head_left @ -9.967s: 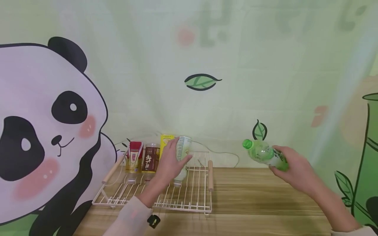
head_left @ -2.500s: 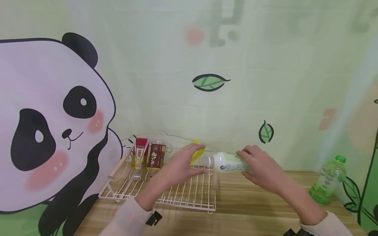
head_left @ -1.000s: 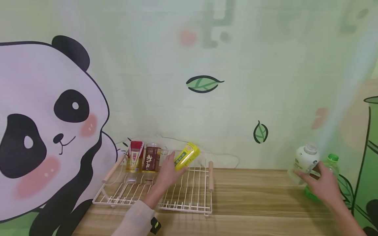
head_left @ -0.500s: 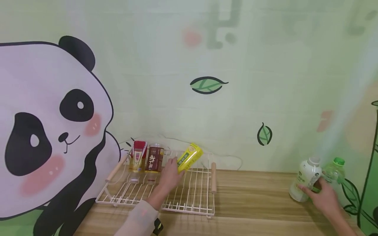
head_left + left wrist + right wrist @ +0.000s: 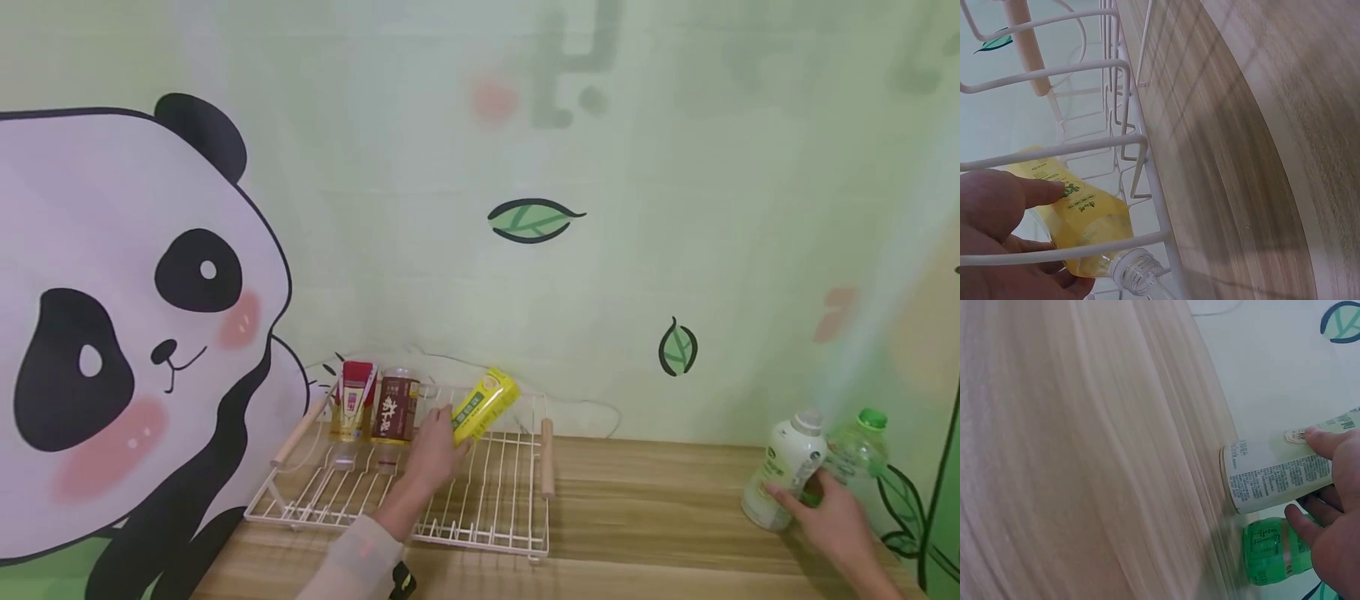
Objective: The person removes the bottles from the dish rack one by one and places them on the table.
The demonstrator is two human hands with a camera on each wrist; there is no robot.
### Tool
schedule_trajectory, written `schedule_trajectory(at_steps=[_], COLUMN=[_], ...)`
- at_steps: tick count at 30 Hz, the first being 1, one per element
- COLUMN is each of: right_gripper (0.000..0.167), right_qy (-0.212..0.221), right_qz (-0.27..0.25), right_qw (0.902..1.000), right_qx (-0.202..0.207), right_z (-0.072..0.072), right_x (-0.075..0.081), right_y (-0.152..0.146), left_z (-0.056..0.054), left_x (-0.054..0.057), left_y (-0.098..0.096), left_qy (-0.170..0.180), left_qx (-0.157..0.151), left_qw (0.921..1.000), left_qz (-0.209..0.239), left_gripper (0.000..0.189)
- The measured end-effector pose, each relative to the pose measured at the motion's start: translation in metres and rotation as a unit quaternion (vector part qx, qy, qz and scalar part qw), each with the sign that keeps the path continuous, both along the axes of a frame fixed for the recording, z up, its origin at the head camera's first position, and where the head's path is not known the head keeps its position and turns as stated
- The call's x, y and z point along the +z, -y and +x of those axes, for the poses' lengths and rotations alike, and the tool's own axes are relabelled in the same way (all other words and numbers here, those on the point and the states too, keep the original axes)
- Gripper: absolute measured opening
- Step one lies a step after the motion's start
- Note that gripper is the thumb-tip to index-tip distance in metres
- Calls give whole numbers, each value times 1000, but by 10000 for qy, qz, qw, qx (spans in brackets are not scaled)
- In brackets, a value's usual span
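Note:
My left hand (image 5: 433, 450) grips a yellow-labelled bottle (image 5: 487, 404), which leans to the right in the white wire rack (image 5: 480, 547). The left wrist view shows the thumb and fingers on either side of this yellow bottle (image 5: 1094, 225), its clear neck pointing down between the wires. At the far right, my right hand (image 5: 836, 517) holds a white and pale-green bottle (image 5: 787, 467) around its side. That bottle is upright, its base at the wooden tabletop. Just beyond it stands a green-capped bottle (image 5: 858, 446), partly hidden by the hand and the white bottle.
A bottle with a red and gold label (image 5: 354, 400) and a brown-labelled bottle (image 5: 396, 408) sit neck-down at the rack's left. The rack has wooden handles, one on the right (image 5: 547, 458). A panda-printed curtain (image 5: 600, 275) hangs behind the wooden table (image 5: 645, 517).
The green bottle, earlier in my right hand, went to the table's right. The white bottle left the rack, passed to my right hand and was lowered beside it. My left hand took the yellow bottle.

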State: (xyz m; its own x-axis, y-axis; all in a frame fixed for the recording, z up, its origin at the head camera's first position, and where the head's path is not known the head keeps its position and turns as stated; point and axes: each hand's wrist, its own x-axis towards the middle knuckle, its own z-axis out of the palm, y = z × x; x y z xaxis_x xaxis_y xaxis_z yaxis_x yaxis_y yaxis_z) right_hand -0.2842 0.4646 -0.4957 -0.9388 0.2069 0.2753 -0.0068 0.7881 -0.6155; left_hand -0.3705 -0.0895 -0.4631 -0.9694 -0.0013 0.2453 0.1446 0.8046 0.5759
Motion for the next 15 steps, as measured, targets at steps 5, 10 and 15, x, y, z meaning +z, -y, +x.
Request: schedule_trajectory(at_steps=[5, 10, 15], right_gripper=[73, 68, 66], right_qy=[55, -79, -61], right_qz=[178, 298, 353], right_qw=[9998, 9995, 9993], right_qx=[-18, -87, -118], right_z=[1, 1, 0], right_x=[-2, -6, -9], right_y=[1, 2, 3], left_z=[1, 1, 3], left_x=[1, 2, 1], left_y=[0, 0, 1], left_qy=[-5, 8, -46], left_qx=[3, 31, 10], left_qw=[10000, 10000, 10000], left_qz=[-56, -8, 16], left_gripper=[74, 74, 73])
